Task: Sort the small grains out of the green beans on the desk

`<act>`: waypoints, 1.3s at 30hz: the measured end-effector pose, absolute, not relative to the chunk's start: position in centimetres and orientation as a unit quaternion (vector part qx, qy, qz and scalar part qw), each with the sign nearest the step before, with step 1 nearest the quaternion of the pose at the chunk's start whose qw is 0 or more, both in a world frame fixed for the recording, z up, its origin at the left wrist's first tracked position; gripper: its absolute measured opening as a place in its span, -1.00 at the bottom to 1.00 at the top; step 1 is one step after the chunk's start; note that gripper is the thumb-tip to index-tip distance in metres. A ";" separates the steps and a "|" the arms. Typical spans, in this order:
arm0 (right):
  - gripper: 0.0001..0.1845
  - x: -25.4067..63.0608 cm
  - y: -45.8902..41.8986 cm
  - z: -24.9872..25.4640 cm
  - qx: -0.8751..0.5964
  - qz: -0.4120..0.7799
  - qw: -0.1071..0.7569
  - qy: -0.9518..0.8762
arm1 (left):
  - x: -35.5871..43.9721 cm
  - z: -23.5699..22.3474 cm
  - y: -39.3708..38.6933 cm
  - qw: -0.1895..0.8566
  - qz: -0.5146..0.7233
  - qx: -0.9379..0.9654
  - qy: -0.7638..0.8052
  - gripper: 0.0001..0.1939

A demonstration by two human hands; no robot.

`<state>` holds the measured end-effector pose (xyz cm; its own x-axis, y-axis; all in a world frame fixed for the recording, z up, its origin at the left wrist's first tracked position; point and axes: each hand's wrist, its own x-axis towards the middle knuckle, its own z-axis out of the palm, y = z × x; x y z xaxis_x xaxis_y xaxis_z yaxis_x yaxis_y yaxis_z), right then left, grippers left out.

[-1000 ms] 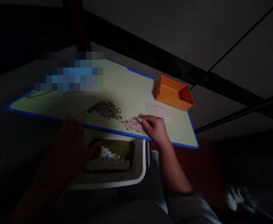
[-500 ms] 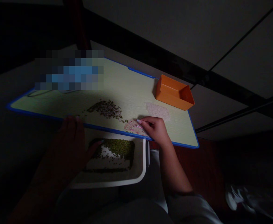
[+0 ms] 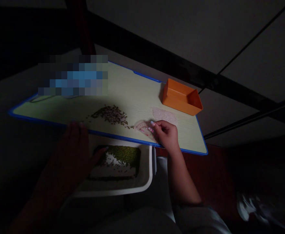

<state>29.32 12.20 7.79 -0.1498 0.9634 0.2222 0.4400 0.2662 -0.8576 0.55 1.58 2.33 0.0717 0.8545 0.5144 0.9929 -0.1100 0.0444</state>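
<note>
The clear patterned sheet, fan-shaped with pink markings, sits low over the near side of the board, close to the blue edge. My right hand has it, thumb and fingers drawn narrow in a pinch along its right part; the exact grip is hidden from me behind the curled fingers. Just left of the sheet I see a loose pile of small dark beans, a thin trail of them running toward the sheet's left tip.

Beyond my right hand a pale speckled patch lies on the board, and I cannot tell what it is. Past that, near the far right corner, stands an orange box with its top open.

My left hand is in deep shadow at the near edge of the board, fingers straight and side by side, thumb stretched out to the right. I cannot tell whether it grips that edge. Its thumb reaches over a white tub below the board, where green beans are heaped along the far side and scattered thinly nearer me.

On the board's far left, a blue item is too pixelated to identify. Reddish floor shows at the lower right.
</note>
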 end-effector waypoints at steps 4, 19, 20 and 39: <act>-0.64 29.3 12.0 7.8 -0.499 0.342 0.385 -0.697 | 0.6 2.5 1.6 0.159 -0.215 -0.722 -0.638 -0.02; -0.65 29.1 11.3 8.2 -0.575 0.161 0.326 -0.733 | 0.4 2.0 1.7 0.151 -0.225 -0.717 -0.643 -0.01; -0.65 29.3 11.4 8.2 -0.584 0.149 0.324 -0.729 | 0.4 2.0 1.6 0.151 -0.226 -0.715 -0.644 -0.02; -0.64 27.5 11.2 8.0 -0.560 0.217 0.352 -0.719 | 0.3 1.7 1.7 0.109 -0.234 -0.718 -0.647 -0.02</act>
<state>27.54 11.16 8.00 -0.1264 0.9565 0.2629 0.6517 0.2799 -0.7049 0.28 1.74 1.69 0.0541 0.8770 0.4774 0.9793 -0.1399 0.1460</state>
